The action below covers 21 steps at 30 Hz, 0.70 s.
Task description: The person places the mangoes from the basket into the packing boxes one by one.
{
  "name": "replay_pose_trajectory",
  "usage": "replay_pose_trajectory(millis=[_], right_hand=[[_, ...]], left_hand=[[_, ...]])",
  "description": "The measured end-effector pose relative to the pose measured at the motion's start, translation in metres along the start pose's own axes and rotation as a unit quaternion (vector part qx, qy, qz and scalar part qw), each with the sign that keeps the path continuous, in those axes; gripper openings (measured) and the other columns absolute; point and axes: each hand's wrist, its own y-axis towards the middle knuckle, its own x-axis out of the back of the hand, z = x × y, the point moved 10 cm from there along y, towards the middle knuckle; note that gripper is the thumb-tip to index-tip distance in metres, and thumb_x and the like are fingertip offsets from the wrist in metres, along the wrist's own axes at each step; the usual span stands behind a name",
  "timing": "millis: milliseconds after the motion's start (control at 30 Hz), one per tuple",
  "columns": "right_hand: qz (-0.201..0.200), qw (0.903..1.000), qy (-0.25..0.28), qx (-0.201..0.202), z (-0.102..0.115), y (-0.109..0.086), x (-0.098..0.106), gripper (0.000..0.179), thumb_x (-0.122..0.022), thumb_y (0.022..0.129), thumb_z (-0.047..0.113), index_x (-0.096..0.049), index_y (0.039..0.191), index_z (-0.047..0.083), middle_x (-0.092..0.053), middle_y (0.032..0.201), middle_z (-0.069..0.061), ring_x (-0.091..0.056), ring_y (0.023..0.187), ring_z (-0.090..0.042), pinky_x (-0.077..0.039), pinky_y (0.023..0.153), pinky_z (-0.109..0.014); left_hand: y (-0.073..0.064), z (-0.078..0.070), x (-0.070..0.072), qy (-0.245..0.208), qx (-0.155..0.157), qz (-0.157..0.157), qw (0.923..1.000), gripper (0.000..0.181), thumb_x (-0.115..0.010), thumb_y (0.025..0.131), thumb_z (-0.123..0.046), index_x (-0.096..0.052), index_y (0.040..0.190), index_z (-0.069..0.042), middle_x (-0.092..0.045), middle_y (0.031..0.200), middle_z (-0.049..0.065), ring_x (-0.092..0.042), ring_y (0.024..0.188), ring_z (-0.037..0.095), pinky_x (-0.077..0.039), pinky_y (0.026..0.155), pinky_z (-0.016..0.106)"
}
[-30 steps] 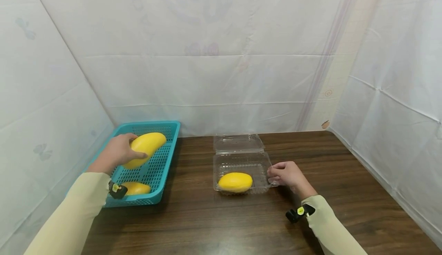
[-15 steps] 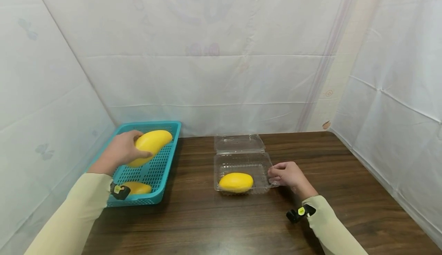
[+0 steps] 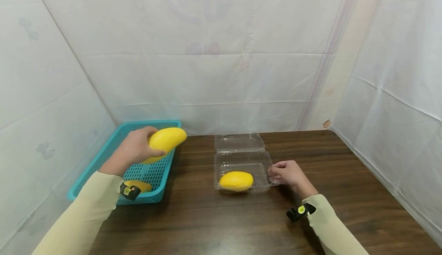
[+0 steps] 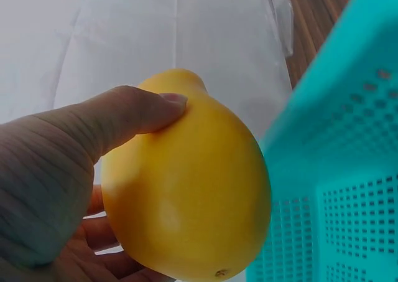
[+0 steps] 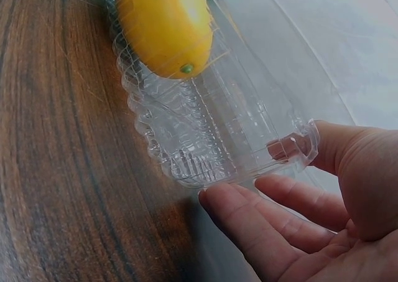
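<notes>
My left hand (image 3: 136, 145) grips a yellow mango (image 3: 168, 139) and holds it above the right side of a teal basket (image 3: 162, 187); in the left wrist view the thumb lies over the held mango (image 4: 193, 188). Another mango (image 3: 141, 186) lies in the basket, partly hidden by the wrist camera. A clear plastic clamshell box (image 3: 257, 166) stands with its lid folded back, and one mango (image 3: 236, 181) lies inside on the left. My right hand (image 3: 286, 175) pinches the right rim of the box between thumb and fingers, as the right wrist view shows (image 5: 298, 195).
The dark wooden table (image 3: 207, 228) lies under the basket and box. White sheeting (image 3: 221, 74) hangs behind it and on both sides. The box's lid (image 3: 239, 143) reaches near the table's back edge.
My left hand has carried its mango to the right, from over the basket's middle to its right rim. My right hand and the box have stayed where they were.
</notes>
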Motion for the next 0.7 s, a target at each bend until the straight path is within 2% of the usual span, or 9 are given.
replay_pose_trajectory(millis=[300,700], right_hand=[[0.001,1.0000,0.009,-0.002,-0.002,0.000,0.000,0.029,-0.063,0.097,0.009,-0.069,0.116,-0.013,-0.077,0.099,-0.017,-0.063,0.069,-0.009,-0.056,0.061,-0.022],[0.001,1.0000,0.004,-0.008,-0.001,-0.004,0.002,0.030,-0.063,0.098,0.010,-0.069,0.117,-0.013,-0.077,0.099,-0.016,-0.063,0.069,-0.010,-0.055,0.060,-0.022]], left_hand=[[-0.002,-0.035,-0.009,-0.017,-0.027,0.005,0.9995,0.079,-0.083,0.080,-0.035,-0.051,0.143,0.000,-0.065,0.129,0.021,-0.061,0.098,0.032,-0.056,0.082,0.048],[0.005,-0.063,-0.035,-0.040,-0.045,0.013,0.9981,0.071,-0.086,0.079,-0.028,-0.055,0.137,-0.003,-0.066,0.122,0.015,-0.060,0.098,0.029,-0.056,0.084,0.047]])
